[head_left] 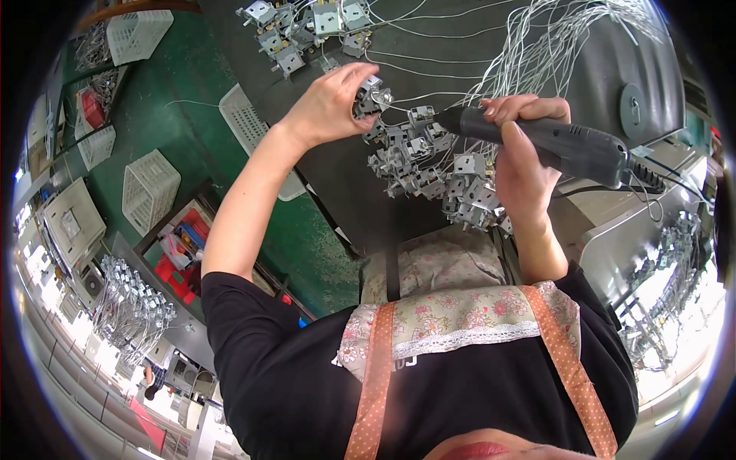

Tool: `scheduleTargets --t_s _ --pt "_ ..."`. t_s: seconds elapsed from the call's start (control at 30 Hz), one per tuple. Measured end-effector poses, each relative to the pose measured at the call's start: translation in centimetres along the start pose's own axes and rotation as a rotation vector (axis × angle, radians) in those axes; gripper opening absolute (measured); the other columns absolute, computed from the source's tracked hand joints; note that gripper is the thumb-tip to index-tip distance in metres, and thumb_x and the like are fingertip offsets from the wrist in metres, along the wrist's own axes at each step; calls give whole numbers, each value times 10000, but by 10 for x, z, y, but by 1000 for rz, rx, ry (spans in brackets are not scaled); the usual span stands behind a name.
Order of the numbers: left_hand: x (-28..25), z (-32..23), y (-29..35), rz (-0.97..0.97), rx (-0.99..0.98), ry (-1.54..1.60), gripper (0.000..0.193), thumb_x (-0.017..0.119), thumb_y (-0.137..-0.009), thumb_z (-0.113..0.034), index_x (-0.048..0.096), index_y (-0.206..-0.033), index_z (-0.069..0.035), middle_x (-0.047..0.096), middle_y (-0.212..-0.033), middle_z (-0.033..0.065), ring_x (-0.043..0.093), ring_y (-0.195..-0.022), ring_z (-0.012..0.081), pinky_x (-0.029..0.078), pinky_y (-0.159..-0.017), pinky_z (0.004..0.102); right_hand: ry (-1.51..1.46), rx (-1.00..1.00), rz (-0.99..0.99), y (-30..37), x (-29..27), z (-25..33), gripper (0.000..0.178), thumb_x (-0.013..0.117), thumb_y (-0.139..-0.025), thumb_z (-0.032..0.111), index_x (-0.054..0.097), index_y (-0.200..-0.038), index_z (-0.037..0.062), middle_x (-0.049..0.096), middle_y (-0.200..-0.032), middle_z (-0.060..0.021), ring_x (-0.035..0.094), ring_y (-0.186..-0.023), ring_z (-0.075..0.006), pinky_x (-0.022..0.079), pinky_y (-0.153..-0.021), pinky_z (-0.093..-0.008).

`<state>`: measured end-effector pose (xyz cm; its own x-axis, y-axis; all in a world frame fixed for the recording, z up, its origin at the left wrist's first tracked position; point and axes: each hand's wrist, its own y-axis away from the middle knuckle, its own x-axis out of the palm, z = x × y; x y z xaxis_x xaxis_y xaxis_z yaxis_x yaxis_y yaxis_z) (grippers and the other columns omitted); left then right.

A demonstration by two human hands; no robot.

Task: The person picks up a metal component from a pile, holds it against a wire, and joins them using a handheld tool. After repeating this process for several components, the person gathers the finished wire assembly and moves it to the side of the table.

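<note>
My left hand (326, 107) is closed around a small silver metal mechanism (372, 96), held above the dark worktable (337, 172) with thumb and fingers curled about it. My right hand (529, 149) grips a black electric screwdriver (586, 149). The tool's tapered tip points left toward the held mechanism and appears apart from it; its fine end is hard to make out. Between and below the hands lies a heap of similar metal mechanisms (414, 157). More of these mechanisms (284, 34) sit at the table's far left, with thin white wires (537, 50) running right from them.
A coiled black cord (648, 178) leaves the screwdriver at the right. White plastic baskets (151, 192) stand on the green floor (192, 100) to the left, and a perforated white basket (244, 115) is beside the table edge. Wired parts (130, 307) hang in a bunch at lower left.
</note>
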<state>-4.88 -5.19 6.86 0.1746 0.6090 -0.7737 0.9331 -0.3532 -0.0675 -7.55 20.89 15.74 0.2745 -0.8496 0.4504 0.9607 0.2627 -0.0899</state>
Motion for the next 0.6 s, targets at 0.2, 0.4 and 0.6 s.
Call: scheduleTargets --t_s 0.2,0.4,0.6 --pt "29 16 4 -55 107 -172 666 756 -731 -308 497 -1233 46 565 -1205 183 577 -1097 317 491 -957 383 47 50 19 2 4 -2 308 607 -804 -119 431 -996 45 581 -920 -119 585 -916 -231 450 -949 -430" --pt "32 -1 -2 10 -53 -217 725 775 -756 -311 400 -1269 38 508 -1191 206 547 -1100 356 465 -971 398 78 24 -26 6 5 -8 303 628 -806 -111 445 -992 42 599 -915 -108 594 -917 -211 460 -941 -401" --pt "17 -5 -10 113 -112 -291 587 780 -742 -297 457 -1106 31 514 -1055 205 585 -999 360 508 -873 411 98 -4 -41 9 8 -3 302 623 -805 -122 451 -993 40 614 -906 -117 601 -893 -208 466 -926 -398"
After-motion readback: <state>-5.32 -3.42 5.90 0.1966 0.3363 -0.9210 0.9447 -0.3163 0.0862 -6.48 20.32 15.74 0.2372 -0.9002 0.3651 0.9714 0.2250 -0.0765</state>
